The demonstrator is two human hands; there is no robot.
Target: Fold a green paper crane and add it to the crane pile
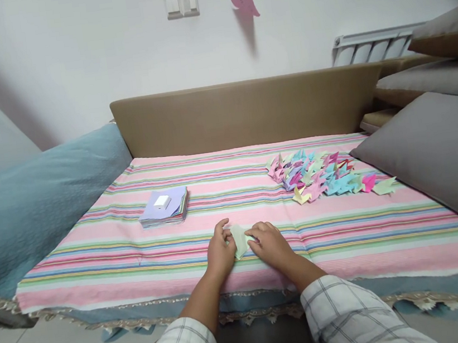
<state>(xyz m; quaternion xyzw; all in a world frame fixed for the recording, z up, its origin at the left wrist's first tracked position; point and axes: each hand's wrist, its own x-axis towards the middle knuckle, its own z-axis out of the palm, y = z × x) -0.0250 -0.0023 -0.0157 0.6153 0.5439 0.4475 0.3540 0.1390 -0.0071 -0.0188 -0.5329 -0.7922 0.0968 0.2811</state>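
Note:
A small pale green paper [239, 240] lies on the striped cloth [129, 246] near the front edge, partly folded. My left hand [219, 252] presses on its left side with fingers curled onto the paper. On the right side of the paper rests my right hand [270, 243], fingers bent and pinching the fold. Both hands hold the paper against the cloth.
A stack of coloured paper squares [165, 208] with a small white object on top sits to the left. A heap of several folded paper figures [320, 176] lies at the right. Grey cushions [433, 156] line the right side, a blue blanket [34, 202] the left.

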